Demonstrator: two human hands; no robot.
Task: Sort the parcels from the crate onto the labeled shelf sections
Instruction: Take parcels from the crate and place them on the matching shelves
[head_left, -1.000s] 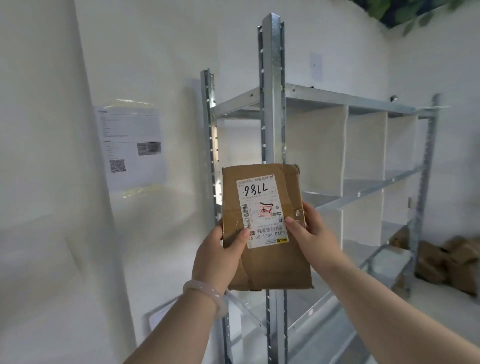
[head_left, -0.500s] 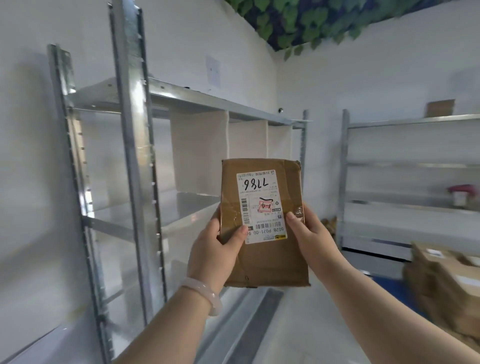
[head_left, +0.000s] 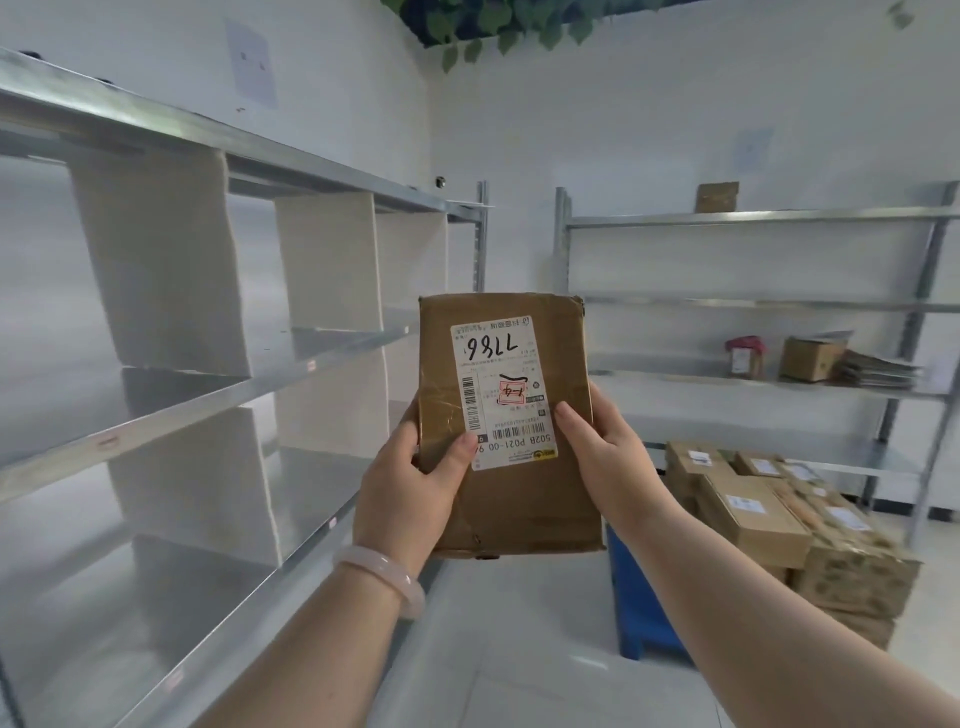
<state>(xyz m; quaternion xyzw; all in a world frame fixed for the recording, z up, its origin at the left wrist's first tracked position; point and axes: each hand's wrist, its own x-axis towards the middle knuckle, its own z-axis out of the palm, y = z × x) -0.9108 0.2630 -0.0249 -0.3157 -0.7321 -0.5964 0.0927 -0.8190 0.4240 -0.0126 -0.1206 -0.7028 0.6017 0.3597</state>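
while the parcel (head_left: 506, 423) is held upright, long axis vertical, it is gripped at its lower edges by left hand (head_left: 410, 491) and right hand (head_left: 605, 457); divided shelf (head_left: 218, 402) lies left, nearer the left hand.

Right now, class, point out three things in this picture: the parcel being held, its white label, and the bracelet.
parcel (head_left: 524, 512), head view, bare brown lower face.
white label (head_left: 501, 364), head view, handwritten number area.
bracelet (head_left: 382, 571), head view, band on the left wrist.
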